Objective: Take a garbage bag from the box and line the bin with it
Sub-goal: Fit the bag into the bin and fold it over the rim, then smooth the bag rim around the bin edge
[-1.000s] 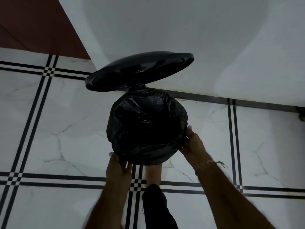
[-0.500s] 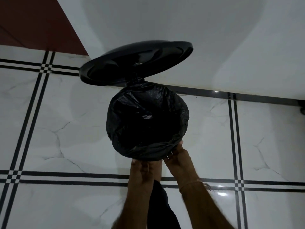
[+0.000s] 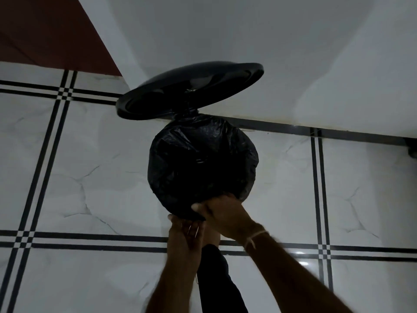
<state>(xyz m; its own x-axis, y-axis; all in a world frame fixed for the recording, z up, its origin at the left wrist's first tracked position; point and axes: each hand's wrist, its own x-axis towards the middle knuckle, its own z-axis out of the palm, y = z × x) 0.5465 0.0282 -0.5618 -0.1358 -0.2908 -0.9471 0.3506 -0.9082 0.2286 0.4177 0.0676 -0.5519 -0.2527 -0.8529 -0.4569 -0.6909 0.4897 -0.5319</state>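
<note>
both hands (image 3: 204, 219) drawn together at lower centre of frame, fingers (image 3: 198, 206) pinched shut on slack garbage bag (image 3: 203, 163) over bin. lining nearly done; next, tucking loose film under.

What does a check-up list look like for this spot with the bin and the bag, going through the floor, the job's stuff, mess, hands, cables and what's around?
Surface: white marble-look floor tiles with black double lines; a bright glare spot at lower right.
Job's things: black garbage bag stretched over the bin's mouth, bin body hidden under it; black lid raised behind. The bag box is not in view.
Clutter: nothing seen.
Grips: left hand and right hand both at the near edge of the bag, gathering the plastic there; a thin string band on the right wrist.
Cables: nothing seen.
Surroundings: pale wall behind the bin, dark red panel at upper left, the person's foot below the bin.
</note>
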